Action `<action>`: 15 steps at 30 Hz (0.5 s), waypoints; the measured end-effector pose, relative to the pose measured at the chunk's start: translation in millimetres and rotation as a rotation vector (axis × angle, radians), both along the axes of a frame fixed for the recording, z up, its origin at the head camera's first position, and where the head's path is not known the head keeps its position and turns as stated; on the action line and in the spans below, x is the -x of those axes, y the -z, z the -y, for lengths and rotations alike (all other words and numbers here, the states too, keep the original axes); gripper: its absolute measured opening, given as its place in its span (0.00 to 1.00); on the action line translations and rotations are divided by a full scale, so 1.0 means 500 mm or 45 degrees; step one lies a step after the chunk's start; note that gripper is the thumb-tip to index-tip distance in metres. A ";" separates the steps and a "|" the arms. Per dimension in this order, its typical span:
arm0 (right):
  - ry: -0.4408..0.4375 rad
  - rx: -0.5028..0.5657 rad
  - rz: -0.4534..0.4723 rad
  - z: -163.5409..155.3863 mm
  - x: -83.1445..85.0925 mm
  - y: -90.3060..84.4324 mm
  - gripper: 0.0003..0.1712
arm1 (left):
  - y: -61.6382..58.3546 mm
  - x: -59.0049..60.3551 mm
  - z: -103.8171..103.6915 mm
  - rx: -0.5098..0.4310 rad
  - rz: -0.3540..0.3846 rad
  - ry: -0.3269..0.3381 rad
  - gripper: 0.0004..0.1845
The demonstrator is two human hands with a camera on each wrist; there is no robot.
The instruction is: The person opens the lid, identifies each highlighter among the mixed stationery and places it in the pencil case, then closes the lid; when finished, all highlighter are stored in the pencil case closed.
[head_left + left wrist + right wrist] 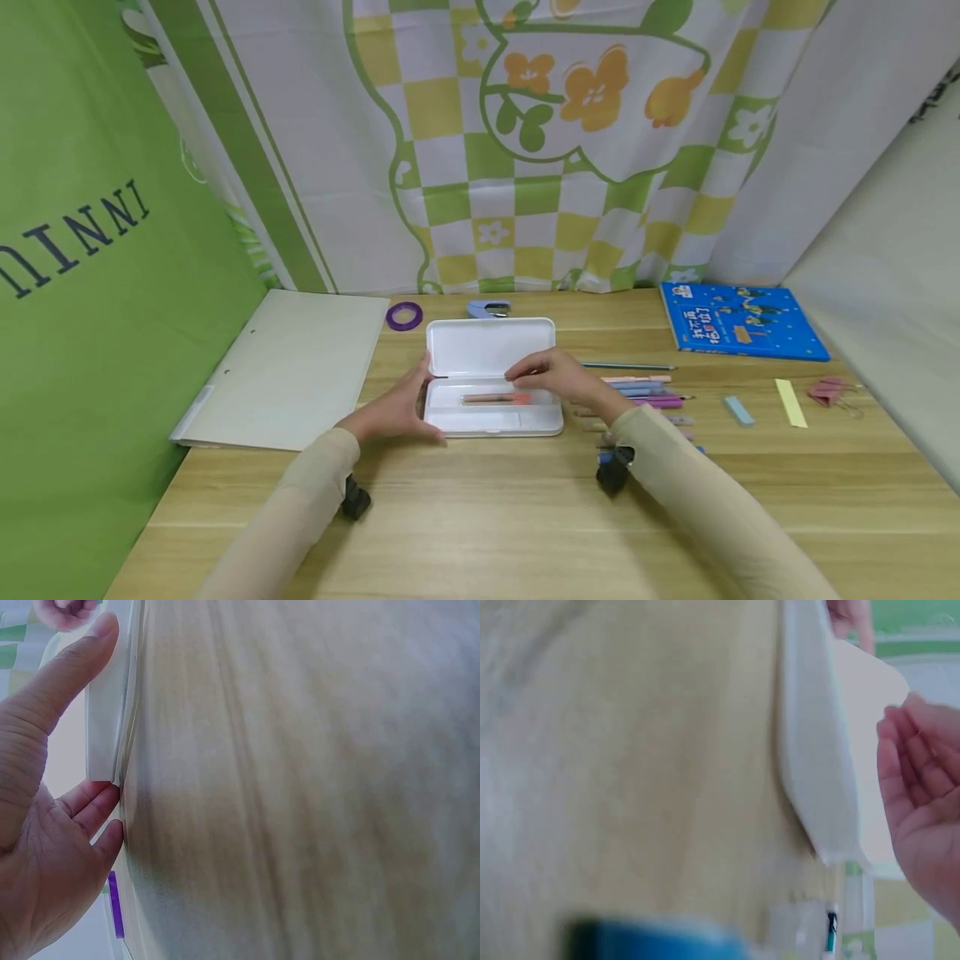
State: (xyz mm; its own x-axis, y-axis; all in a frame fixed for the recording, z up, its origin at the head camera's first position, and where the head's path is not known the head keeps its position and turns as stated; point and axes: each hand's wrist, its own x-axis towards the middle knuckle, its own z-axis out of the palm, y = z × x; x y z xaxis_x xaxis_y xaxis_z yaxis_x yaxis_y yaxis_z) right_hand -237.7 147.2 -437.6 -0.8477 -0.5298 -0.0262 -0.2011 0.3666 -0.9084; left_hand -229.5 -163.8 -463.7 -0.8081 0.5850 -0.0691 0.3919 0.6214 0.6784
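Note:
An open white pencil case [491,348] lies on the table, its lid tilted back. Inside are slim brownish sticks [483,398] and a coral-coloured piece [522,399], too small to name surely. My left hand [401,406] holds the case's left end, thumb along the front edge and fingers at the end wall, as the left wrist view [56,802] also shows. My right hand [558,379] hovers above the tray's right part, fingertips near the hinge. In the right wrist view, that hand's fingers [904,761] are loosely bent with nothing visible between them.
Several pens and pencils [648,392] lie beside the right forearm. Further right are a blue eraser-like block [738,411], yellow strip [791,403], pink clips [828,390] and blue book [742,321]. A white folder [300,367], purple tape roll [404,316] and blue stapler [488,309] lie left and behind.

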 end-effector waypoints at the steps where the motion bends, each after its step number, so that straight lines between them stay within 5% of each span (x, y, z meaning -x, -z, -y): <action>1: 0.007 0.036 0.033 -0.009 -0.001 -0.006 0.14 | 0.001 0.000 0.000 0.004 -0.003 0.000 0.76; 7: 0.068 0.166 0.112 -0.092 0.000 -0.033 0.19 | 0.000 -0.001 -0.002 -0.004 -0.003 -0.002 0.76; 15: 0.228 0.023 0.097 -0.230 -0.004 -0.042 0.25 | 0.002 0.001 0.001 -0.017 -0.004 0.006 0.76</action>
